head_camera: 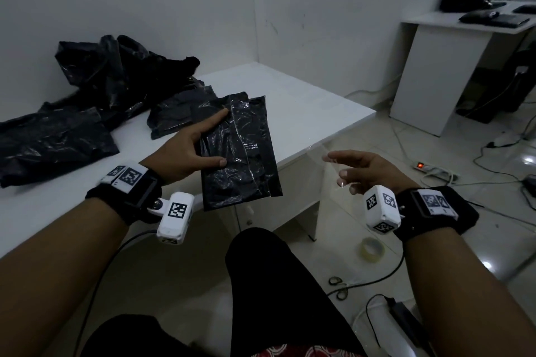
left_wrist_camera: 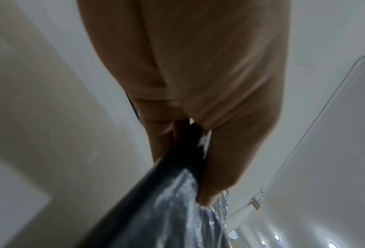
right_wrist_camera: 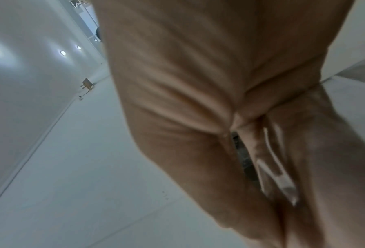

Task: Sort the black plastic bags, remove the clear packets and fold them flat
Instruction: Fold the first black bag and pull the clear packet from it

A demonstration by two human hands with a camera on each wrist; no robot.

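Note:
My left hand (head_camera: 223, 136) holds up a flat black plastic bag (head_camera: 243, 153) over the near edge of the white table (head_camera: 304, 113), thumb on its front and fingers behind. Its glossy surface looks wrapped in clear film. In the left wrist view the black bag (left_wrist_camera: 156, 209) runs out from between thumb and fingers. My right hand (head_camera: 336, 166) hovers to the right, off the table, pinching a thin clear packet (head_camera: 329, 174) that barely shows. The right wrist view has this clear packet (right_wrist_camera: 281, 169) lying between thumb and fingers.
A crumpled heap of black bags (head_camera: 116, 75) sits at the table's back left, flatter black bags (head_camera: 52, 142) in front of it. On the floor lie a tape roll (head_camera: 373, 249), scissors (head_camera: 338, 287), a power strip (head_camera: 435, 169) and cables. A second white desk (head_camera: 435, 66) stands far right.

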